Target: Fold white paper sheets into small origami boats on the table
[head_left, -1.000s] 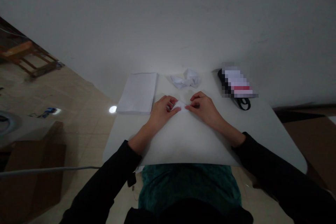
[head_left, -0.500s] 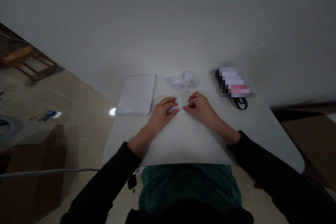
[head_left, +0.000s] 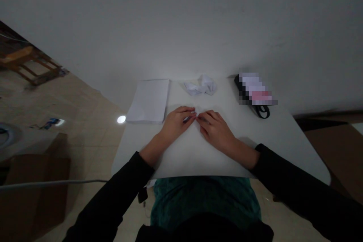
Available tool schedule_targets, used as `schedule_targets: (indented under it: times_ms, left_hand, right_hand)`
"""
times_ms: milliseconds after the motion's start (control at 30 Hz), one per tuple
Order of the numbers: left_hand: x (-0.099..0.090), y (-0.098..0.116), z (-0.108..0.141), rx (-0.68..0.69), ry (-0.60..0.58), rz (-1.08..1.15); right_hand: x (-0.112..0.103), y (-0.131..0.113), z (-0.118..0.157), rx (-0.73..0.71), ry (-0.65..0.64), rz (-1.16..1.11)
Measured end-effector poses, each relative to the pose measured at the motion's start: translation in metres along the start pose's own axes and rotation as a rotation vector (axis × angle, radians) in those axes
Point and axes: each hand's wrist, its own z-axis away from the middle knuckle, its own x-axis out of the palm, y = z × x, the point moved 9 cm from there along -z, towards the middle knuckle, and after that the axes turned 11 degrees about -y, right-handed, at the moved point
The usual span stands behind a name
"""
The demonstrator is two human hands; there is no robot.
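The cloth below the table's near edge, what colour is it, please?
The cloth is dark green, seen best in the head view.

The left hand [head_left: 176, 124] and right hand [head_left: 214, 128] meet fingertip to fingertip over the white table [head_left: 187, 157], around a small white paper piece [head_left: 187, 118] they mostly hide. Beyond them lie folded white papers [head_left: 200, 86], with a paper stack [head_left: 148, 101] to the left and a blurred-out, black-edged item [head_left: 255, 89] to the right.
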Motion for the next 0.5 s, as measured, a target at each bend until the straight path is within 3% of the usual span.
schedule_targets:
  times_ms: [233, 500]
  left_hand:
    - [0.000, 0.005, 0.001, 0.038, 0.042, -0.131]
    - [0.000, 0.007, 0.002, 0.059, 0.063, -0.201]
  right_hand:
    - [0.002, 0.000, 0.007, -0.043, -0.061, 0.214]
    - [-0.006, 0.024, 0.022, 0.035, -0.005, 0.101]
